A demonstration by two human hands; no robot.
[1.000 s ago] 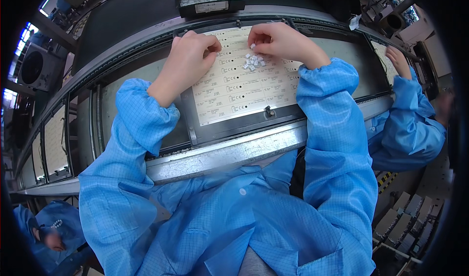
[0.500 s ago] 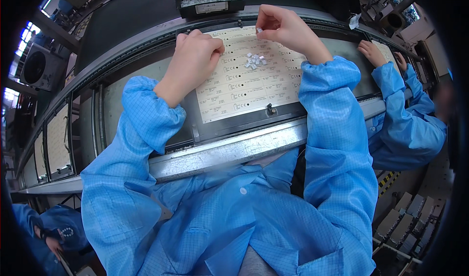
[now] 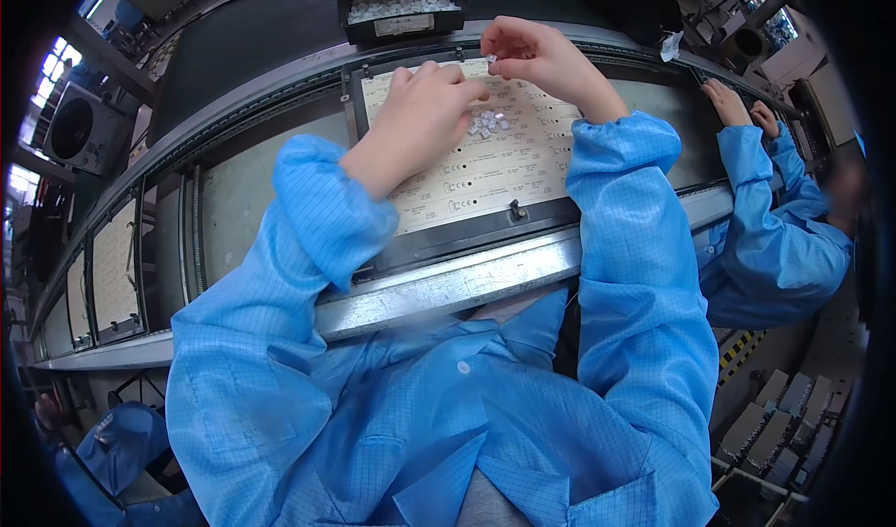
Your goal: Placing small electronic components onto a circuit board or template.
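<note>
Left hand (image 3: 425, 121): curled beside the white pile (image 3: 487, 126); cannot tell whether it grips anything.
Right hand (image 3: 551, 68): pinching a small white piece (image 3: 491, 58) above the printed panel (image 3: 504, 180).
White pile: lying on the panel, near both hands.

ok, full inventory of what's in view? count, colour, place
printed panel: 1, cream, under the hands
panel frame: 1, black, around the panel
loose small pieces: several, overlapping, white, piled on the panel
held piece: 1, white, at right fingertips
bin: 1, black, beyond the frame, with many white pieces
rail: 1, silver, near side
further panels: at least 2, cream, far left
fan-like unit: 1, grey, upper left
striped marking: 1, yellow-black, lower right
co-worker: 1, blue sleeves, right
left hand: 1, bare, over the panel, grip unclear
right hand: 1, bare, panel's far edge
</note>
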